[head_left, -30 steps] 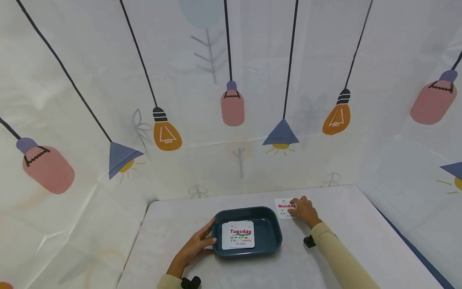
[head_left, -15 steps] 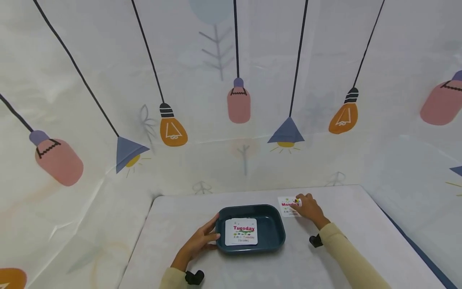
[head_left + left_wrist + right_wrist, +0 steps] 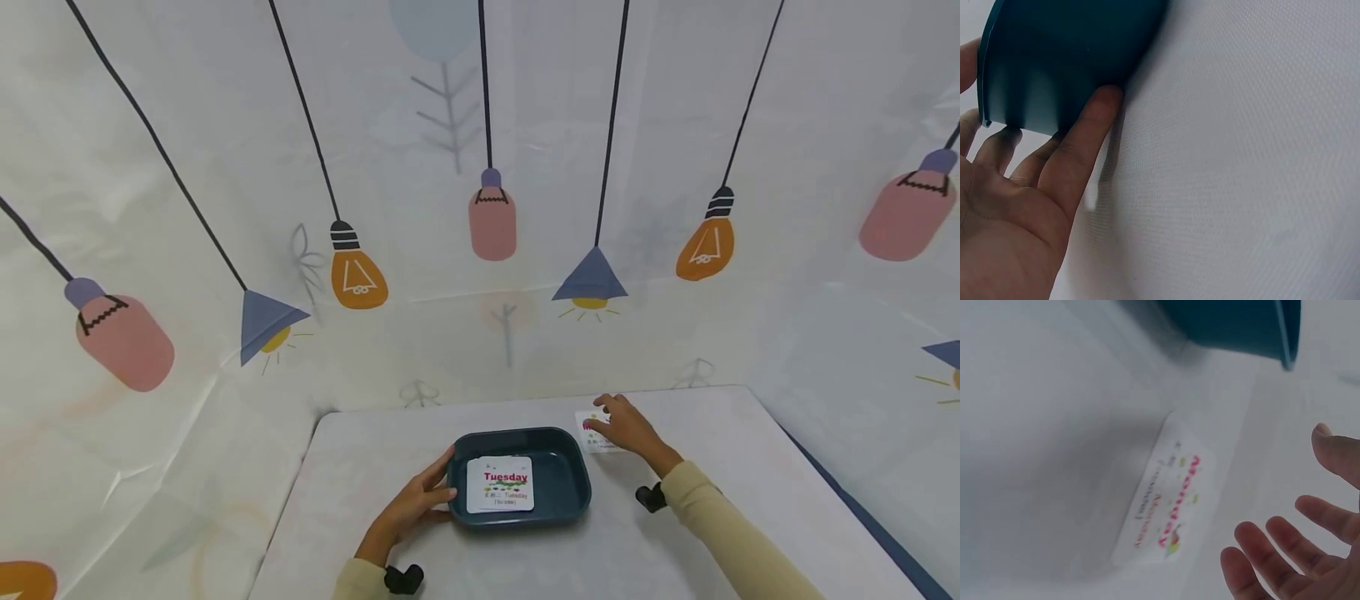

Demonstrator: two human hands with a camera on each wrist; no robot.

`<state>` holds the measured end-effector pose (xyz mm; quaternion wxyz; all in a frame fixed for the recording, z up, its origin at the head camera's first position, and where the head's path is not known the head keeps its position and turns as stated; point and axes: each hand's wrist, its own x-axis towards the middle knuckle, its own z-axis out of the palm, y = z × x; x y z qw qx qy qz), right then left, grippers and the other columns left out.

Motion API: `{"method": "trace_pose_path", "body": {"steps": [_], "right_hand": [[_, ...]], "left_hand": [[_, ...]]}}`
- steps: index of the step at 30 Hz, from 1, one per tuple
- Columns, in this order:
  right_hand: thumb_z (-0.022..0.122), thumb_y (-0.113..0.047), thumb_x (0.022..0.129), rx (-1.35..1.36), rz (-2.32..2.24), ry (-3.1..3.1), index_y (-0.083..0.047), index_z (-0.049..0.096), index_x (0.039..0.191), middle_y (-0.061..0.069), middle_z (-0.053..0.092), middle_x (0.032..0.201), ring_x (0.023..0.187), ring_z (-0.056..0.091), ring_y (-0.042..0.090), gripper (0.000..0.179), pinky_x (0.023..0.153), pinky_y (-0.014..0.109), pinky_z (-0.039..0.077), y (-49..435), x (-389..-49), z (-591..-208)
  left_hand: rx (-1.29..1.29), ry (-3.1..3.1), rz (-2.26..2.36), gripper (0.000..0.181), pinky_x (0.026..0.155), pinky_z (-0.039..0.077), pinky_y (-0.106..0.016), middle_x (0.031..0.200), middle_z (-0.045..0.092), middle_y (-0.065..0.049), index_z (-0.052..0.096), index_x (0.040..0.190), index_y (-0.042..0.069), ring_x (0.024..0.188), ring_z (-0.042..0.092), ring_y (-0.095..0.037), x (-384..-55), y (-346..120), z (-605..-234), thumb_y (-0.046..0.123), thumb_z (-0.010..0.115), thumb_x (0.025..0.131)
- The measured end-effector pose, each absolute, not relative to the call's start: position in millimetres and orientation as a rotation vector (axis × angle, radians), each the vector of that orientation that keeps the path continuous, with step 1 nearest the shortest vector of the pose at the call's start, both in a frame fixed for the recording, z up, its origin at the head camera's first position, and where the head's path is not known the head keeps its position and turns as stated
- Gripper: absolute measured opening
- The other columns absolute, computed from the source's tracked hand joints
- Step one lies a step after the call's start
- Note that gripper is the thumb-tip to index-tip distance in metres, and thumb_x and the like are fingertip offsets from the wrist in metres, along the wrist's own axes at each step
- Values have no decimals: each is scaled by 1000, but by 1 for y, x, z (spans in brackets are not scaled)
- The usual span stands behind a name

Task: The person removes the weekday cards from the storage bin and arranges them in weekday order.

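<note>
A dark teal tray (image 3: 562, 515) sits on the white table, and a white card printed "Tuesday" (image 3: 498, 498) lies in its left part. My left hand (image 3: 411, 507) holds the tray by its left end; in the left wrist view its fingers (image 3: 1079, 147) lie along the outer wall. To the right of the tray, a white card printed "Monday" (image 3: 1166, 503) lies flat on the table. Just above that card is my right hand (image 3: 628, 427), which hides part of it in the head view. In the right wrist view its fingers are spread, loosely bent and apart from the card.
The white table (image 3: 720, 500) extends around the tray, with its far edge against a white sheet (image 3: 420, 350) printed with hanging lamps. Dark wrist devices (image 3: 405, 578) are worn on both arms, below the sleeves.
My right hand has lifted slightly off the "Monday" card, with its fingers parting. The card stays on the table. My left hand keeps its place at the tray; the head view has shifted slightly.
</note>
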<state>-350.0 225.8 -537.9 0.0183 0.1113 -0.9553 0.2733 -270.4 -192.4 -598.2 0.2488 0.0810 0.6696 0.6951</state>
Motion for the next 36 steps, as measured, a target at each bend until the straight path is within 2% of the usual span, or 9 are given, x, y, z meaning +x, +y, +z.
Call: {"method": "trace_pose_path", "body": {"steps": [6, 13, 20, 27, 36], "right_hand": [[73, -31, 90, 429, 933, -2958, 2, 61, 124, 22, 66, 108, 91, 64, 30, 49, 77, 46, 55, 209, -347, -522], [74, -30, 90, 503, 969, -2973, -3, 62, 124, 15, 68, 105, 88, 64, 22, 45, 71, 36, 57, 186, -345, -511], [74, -29, 90, 583, 1007, -2961, -5, 62, 125, 16, 69, 107, 89, 65, 20, 44, 76, 38, 59, 170, -345, -504], [74, -27, 90, 740, 1010, -2965, -6, 62, 122, 8, 71, 101, 88, 66, 18, 40, 78, 38, 59, 154, -343, -503], [75, -21, 89, 952, 973, -2949, -5, 65, 115, 16, 72, 107, 93, 72, 24, 32, 83, 42, 60, 133, -342, -503]], "left_hand": [[234, 1837, 1893, 80, 98, 52, -57, 169, 3, -15, 17, 161, 24, 152, 9, -49, -269, -192, -598, 12, 62, 97], [242, 1844, 1892, 79, 99, 52, -57, 169, 3, -14, 18, 161, 26, 152, 13, -48, -269, -191, -596, 13, 62, 97], [242, 1836, 1894, 79, 99, 51, -58, 169, 3, -12, 18, 161, 26, 152, 10, -47, -268, -191, -596, 13, 62, 97], [254, 1849, 1883, 78, 98, 52, -58, 169, 4, -13, 18, 161, 27, 152, 13, -48, -268, -191, -594, 14, 61, 98], [253, 1843, 1890, 78, 98, 51, -59, 169, 4, -13, 17, 161, 27, 152, 11, -48, -267, -191, -593, 14, 61, 98]]}}
